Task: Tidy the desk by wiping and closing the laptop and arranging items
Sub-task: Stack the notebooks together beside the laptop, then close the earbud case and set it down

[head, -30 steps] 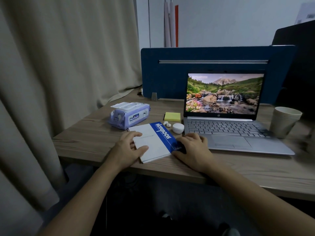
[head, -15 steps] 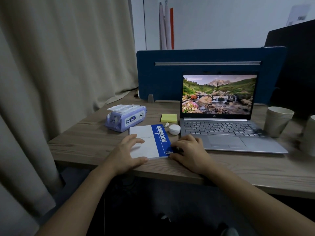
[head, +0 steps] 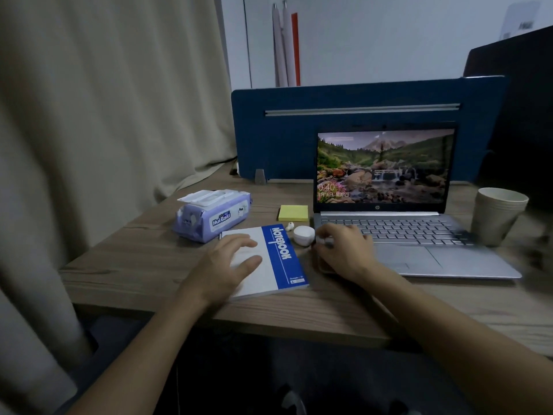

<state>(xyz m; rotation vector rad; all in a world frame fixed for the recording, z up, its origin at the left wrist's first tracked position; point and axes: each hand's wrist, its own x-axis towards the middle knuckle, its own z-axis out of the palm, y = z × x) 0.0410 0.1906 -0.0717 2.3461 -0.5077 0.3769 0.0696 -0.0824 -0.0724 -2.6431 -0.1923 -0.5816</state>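
The laptop (head: 386, 202) stands open on the wooden desk (head: 143, 256), its screen lit with a landscape picture. Just left of the laptop's front corner lies a white and blue notebook (head: 278, 259), flat on the desk. The left hand (head: 227, 262) rests on the notebook's white cover with its fingers slightly spread and fairly straight. The right hand (head: 344, 250) hovers over the laptop's near left corner, blurred; its fingers look curled, and a small pale thing shows at the fingertips, though whether they pinch it cannot be told. Between the notebook and the laptop sit a round white earbud case (head: 303, 235) and a loose earbud (head: 289, 226). Behind these, left of the laptop, lies a yellow sticky pad (head: 293, 213). Further left is a purple pack of wipes (head: 214, 217). Right of the laptop stands a stack of paper cups (head: 496, 215).
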